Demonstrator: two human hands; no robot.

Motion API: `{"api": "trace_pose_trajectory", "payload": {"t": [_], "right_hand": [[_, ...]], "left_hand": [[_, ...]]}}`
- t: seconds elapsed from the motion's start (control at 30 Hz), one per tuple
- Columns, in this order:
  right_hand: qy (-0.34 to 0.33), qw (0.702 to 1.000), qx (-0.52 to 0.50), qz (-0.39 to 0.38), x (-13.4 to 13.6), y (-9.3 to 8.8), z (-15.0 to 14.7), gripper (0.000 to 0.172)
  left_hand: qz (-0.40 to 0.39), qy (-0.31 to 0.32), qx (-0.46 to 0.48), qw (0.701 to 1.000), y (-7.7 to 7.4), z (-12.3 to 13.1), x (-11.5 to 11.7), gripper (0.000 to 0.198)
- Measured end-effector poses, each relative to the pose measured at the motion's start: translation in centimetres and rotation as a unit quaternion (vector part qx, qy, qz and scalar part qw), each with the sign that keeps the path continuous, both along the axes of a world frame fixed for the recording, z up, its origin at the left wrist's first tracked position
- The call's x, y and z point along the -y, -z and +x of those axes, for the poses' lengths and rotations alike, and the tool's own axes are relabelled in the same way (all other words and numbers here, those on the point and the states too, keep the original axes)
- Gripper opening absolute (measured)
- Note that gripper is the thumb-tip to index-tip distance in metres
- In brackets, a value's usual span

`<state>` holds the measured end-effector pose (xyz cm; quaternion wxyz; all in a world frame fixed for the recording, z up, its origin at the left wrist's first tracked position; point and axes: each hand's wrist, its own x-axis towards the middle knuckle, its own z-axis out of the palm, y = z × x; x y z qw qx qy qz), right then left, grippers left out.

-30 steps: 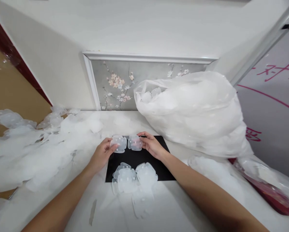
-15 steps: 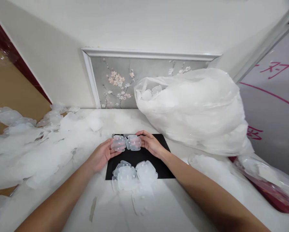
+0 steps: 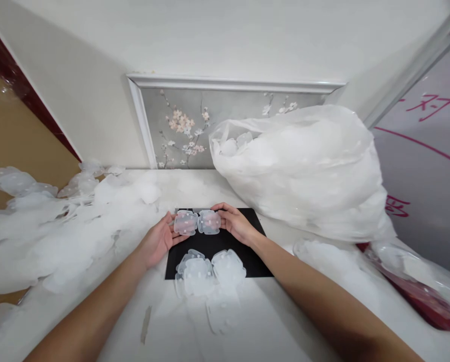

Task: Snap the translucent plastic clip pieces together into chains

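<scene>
My left hand (image 3: 159, 240) holds a translucent plastic piece (image 3: 186, 223) by its left side, some fingers showing through from behind. A second, similar piece (image 3: 209, 222) is in my right hand (image 3: 235, 224), gripped at its right edge. The two pieces meet edge to edge above the far part of a black mat (image 3: 210, 245). Nearer to me, overlapping translucent pieces lie in two small piles, a left one (image 3: 195, 274) and a right one (image 3: 228, 269), across the mat's front edge.
A large white bag (image 3: 304, 171) of pieces leans at the back right. Many loose pieces (image 3: 78, 236) cover the table's left side. More pieces (image 3: 330, 261) lie at the right, beside clear plastic wrapping (image 3: 424, 271). A framed floral panel (image 3: 183, 125) stands behind.
The left piece and the fingers of my left hand have shifted very slightly. Both hands keep their hold, and the rest looks the same.
</scene>
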<state>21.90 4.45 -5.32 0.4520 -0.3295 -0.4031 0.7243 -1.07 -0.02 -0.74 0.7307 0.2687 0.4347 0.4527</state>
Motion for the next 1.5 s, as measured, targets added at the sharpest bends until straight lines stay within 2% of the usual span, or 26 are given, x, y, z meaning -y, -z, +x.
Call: {"api": "trace_pose_trajectory", "payload": {"t": [0.3, 0.73, 1.03, 1.23, 1.37, 1.5], "right_hand": [[0.0, 1.0, -0.009, -0.003, -0.2, 0.2, 0.0, 0.021], [-0.005, 1.0, -0.009, 0.01, -0.1, 0.1, 0.0, 0.019], [-0.026, 0.999, -0.006, 0.029, 0.0, 0.0, 0.1, 0.038], [-0.033, 0.991, 0.043, 0.125, 0.2, 0.3, 0.1, 0.043], [-0.032, 0.976, 0.079, 0.202, 0.1, 1.0, -0.1, 0.042], [-0.01, 0.956, 0.139, 0.258, 0.1, 1.3, -0.2, 0.036]], "left_hand": [[-0.005, -0.002, -0.003, 1.0, -0.4, 0.2, 0.2, 0.036], [0.01, 0.01, -0.006, 1.0, 0.0, 0.0, 0.0, 0.037], [0.02, 0.01, -0.01, 1.0, 0.0, -0.1, 0.0, 0.036], [0.036, 0.007, -0.03, 0.999, 0.0, 0.0, 0.0, 0.037], [0.078, 0.015, -0.045, 0.996, 0.0, -0.3, 0.3, 0.049], [0.112, 0.046, -0.058, 0.991, 0.1, -0.4, 0.4, 0.073]]}}
